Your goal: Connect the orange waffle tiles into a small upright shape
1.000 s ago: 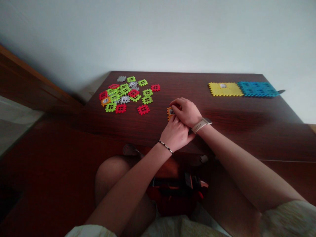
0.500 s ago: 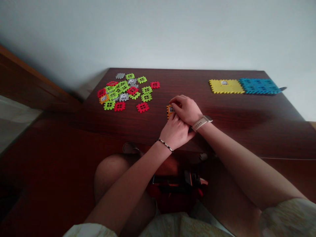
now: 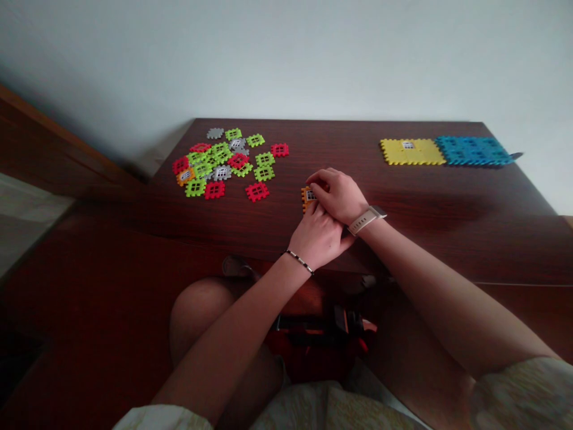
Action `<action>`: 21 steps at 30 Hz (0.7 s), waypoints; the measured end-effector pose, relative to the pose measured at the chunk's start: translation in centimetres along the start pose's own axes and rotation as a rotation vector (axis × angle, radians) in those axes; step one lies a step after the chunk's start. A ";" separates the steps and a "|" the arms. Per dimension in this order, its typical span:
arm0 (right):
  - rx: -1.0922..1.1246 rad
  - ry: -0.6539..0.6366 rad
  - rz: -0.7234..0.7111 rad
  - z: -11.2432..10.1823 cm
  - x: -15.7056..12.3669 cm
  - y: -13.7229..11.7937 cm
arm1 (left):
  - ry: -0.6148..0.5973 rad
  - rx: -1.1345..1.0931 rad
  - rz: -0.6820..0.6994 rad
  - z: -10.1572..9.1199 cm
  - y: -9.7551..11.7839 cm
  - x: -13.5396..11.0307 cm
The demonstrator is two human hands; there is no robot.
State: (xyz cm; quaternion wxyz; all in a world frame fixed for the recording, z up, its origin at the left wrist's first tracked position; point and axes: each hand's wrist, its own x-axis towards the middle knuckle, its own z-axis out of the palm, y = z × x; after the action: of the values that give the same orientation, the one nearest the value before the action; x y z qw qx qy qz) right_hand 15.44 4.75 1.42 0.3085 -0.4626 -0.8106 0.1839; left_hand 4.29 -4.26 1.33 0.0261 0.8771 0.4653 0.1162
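Note:
Both my hands meet at the middle of the dark wooden table (image 3: pixel 403 197). My right hand (image 3: pixel 340 194), with a watch on its wrist, curls over small orange waffle tiles (image 3: pixel 307 196). My left hand (image 3: pixel 319 237), with a bracelet on its wrist, pinches the same orange tiles from below. Most of the orange tiles are hidden under my fingers. A loose heap of green, red, grey and orange tiles (image 3: pixel 224 161) lies to the left of my hands.
A joined yellow panel (image 3: pixel 412 151) and a blue panel (image 3: pixel 472 150) lie flat at the table's far right, by the wall. My bare knee (image 3: pixel 201 310) is below the table edge. Wooden furniture stands at the left.
My hands stay closed on the orange tiles with only slight finger shifts. The view has tipped a little, so everything sits slightly higher in the frame.

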 end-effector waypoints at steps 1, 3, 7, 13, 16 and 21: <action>0.000 0.001 0.001 0.0 0.0 0.0 | 0.002 0.001 0.000 0.0 0.0 0.0; 0.002 0.001 0.002 0.0 0.0 0.0 | 0.007 0.000 0.003 0.1 0.0 0.0; -0.003 -0.005 0.010 0.0 0.0 0.0 | 0.013 -0.002 0.006 0.2 0.0 0.0; 0.000 0.004 -0.011 0.0 0.1 0.1 | 0.011 -0.011 -0.002 0.1 0.0 0.0; -0.005 0.005 -0.010 0.0 0.1 0.2 | 0.023 0.012 0.001 0.1 0.0 -0.1; 0.003 -0.003 -0.013 0.1 0.1 0.4 | 0.033 0.045 0.012 0.2 0.0 -0.1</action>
State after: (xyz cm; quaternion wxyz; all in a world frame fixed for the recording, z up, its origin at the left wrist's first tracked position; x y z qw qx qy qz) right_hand 15.57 4.99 1.17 0.3091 -0.4566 -0.8138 0.1836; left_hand 4.26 -4.32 1.13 -0.0021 0.8782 0.4630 0.1203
